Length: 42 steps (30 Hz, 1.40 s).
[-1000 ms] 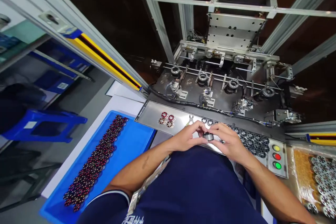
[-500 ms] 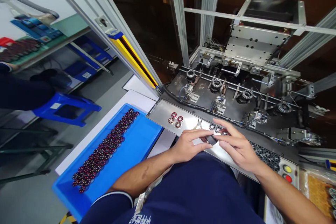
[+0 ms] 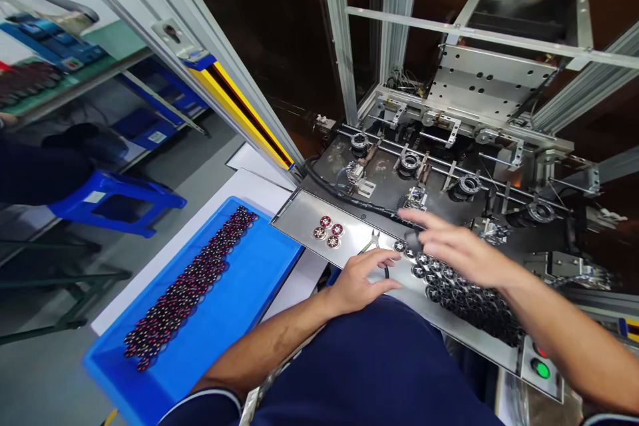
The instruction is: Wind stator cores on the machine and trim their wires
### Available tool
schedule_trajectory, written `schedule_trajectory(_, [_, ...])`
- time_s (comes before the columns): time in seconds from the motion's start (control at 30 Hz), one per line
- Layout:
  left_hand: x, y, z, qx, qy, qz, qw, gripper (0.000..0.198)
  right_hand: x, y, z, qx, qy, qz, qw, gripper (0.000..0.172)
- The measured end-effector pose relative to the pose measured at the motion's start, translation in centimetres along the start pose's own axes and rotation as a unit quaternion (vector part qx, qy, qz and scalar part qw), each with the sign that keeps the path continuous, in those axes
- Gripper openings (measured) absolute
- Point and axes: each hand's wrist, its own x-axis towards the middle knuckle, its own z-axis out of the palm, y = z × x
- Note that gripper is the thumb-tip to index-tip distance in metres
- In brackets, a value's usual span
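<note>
My right hand [image 3: 456, 247] hovers above the metal tray [image 3: 299, 216], smeared by motion. Its fingertips pinch a small dark round part [image 3: 412, 238] close to the machine's front edge. My left hand [image 3: 360, 277] rests on the tray's near edge with its fingers stretched out loosely. A thin black ring [image 3: 386, 271] lies at its fingertips, and small pliers [image 3: 372, 240] lie just beyond. A row of several silver-and-black round parts [image 3: 449, 286] runs to the right under my right forearm.
Several red-and-silver discs [image 3: 327, 230] sit on the tray's left end. A blue tray [image 3: 239, 293] at my left holds rows of dark red parts [image 3: 190, 283]. Behind stands a machine with round fixtures [image 3: 409, 161]. A green button [image 3: 540, 368] is at the right. Another person [image 3: 34, 170] sits by a blue stool [image 3: 114, 190].
My hands, joined on the dark part, have separated. The right hand carried it up and away toward the machine. The left hand dropped onto the tray. The view shifted left.
</note>
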Motion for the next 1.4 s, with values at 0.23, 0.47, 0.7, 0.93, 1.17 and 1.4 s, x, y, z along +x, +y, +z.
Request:
schedule_trajectory(0.23, [0.5,-6.3,8.6,0.142,-0.165,0.072,0.973,0.046,11.6,10.6,-10.2,-0.255,0.104,0.077,0.958,0.035])
schedule_trajectory(0.47, [-0.3,-6.6,9.9,0.209,-0.207,0.071,0.953,0.046,16.0,15.7,-11.4,-0.308,0.073,0.099,0.943,0.022])
schedule_trajectory(0.7, [-0.2,-7.4,10.2,0.218,-0.201,0.071,0.952,0.041,17.1,16.5,-11.7,-0.336,0.049,0.117,0.933,0.032])
schedule_trajectory(0.93, [0.4,-7.5,11.1,0.21,-0.189,0.07,0.957,0.028,18.3,16.5,-11.3,-0.36,0.039,0.164,0.918,0.034])
schedule_trajectory(1.17, [-0.2,-6.5,9.6,0.162,-0.128,0.054,0.977,0.02,18.9,17.2,-10.8,-0.362,0.024,0.214,0.907,0.032])
schedule_trajectory(1.4, [-2.0,-3.6,3.5,0.069,0.056,-0.04,0.995,0.022,19.1,16.8,-10.6,-0.339,0.042,0.239,0.909,0.031])
